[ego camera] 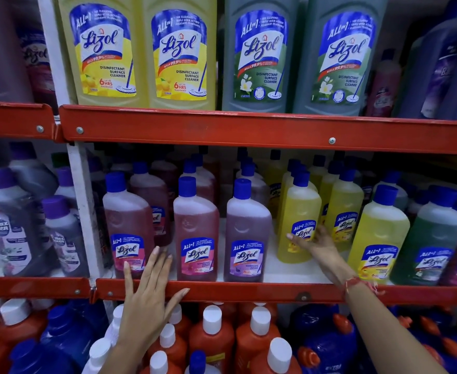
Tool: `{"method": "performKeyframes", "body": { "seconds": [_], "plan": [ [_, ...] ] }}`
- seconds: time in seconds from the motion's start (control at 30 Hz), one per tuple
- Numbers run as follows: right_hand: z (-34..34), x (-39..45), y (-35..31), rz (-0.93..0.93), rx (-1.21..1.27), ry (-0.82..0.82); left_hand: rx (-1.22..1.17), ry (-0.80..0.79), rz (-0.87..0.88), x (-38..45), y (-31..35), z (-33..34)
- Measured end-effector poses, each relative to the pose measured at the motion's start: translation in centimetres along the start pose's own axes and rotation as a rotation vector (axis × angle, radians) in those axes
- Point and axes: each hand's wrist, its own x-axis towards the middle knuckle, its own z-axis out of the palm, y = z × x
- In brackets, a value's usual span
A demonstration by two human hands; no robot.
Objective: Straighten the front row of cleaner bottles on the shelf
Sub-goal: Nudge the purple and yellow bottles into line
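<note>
Seemingly the right grip (316, 245) wraps the yellow bottle (300, 209), set back from the lilac bottle (246, 228) at its left; draw it level, upright. Left grip (146, 291), flat-fingered, touches the pink bottle (128, 220).

Even, cool light hits the near blue-capped plastic cleaner bottles (299, 209); far rows under the red metal shelf rail (249, 130) sink into shadow. My view bows and blurs at both sides.

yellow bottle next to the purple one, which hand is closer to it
Right. The right hand holds the yellow bottle; the left hand lies open by the leftmost pink bottle.
</note>
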Motion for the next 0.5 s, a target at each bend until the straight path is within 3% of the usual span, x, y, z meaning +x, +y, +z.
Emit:
{"method": "performKeyframes", "body": {
  "seconds": [0.17, 0.5],
  "plan": [
    [-0.6, -0.5, -0.6, 0.012, -0.023, -0.088, -0.013, -0.013, -0.008, 0.1, 0.1, -0.2],
    [-0.7, -3.7, -0.2, -0.044, -0.068, -0.078, 0.018, -0.016, 0.002, -0.1, 0.1, -0.1]
  ]
}}
